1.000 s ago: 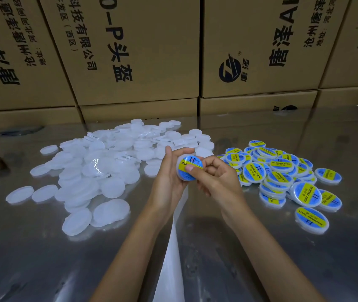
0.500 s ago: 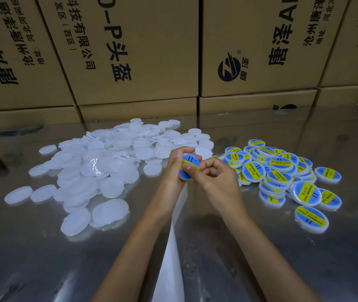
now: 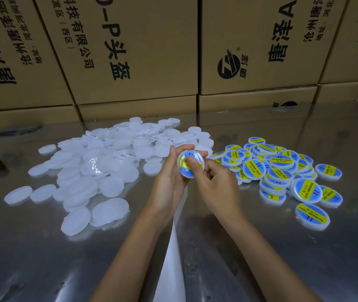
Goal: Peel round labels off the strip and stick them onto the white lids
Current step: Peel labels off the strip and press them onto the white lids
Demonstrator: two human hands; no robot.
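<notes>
Printed in black on the yellow band of each blue round label: "SOLDERING PASTE", with a "II" mark on the blue above it. Same wording readable across the heap of labelled lids (image 3: 282, 171), just right of the held lid (image 3: 190, 164). Brown cardboard boxes (image 3: 130, 51) stacked well behind the held lid, stamped with black Chinese characters, "O-P", and a round black logo; most of the lettering turned sideways or upside down.

Left of the held lid, a wide pile of plain white lids (image 3: 99, 168), some overlapping, a few lying apart at the near left edge of the pile. All resting on a shiny metal bench (image 3: 31, 258). Below the held lid, a white strip (image 3: 171, 264) running toward the near edge of the bench, its upper end hidden behind the wrists.

Left hand (image 3: 170, 184) curled around the held lid from the left, fingers behind it, thumb at its top edge, gripping it with the label facing the camera. Right hand (image 3: 215, 184) loosely curled just right of it, thumb pressed flat on the label (image 3: 184, 164), covering part of the yellow band.
</notes>
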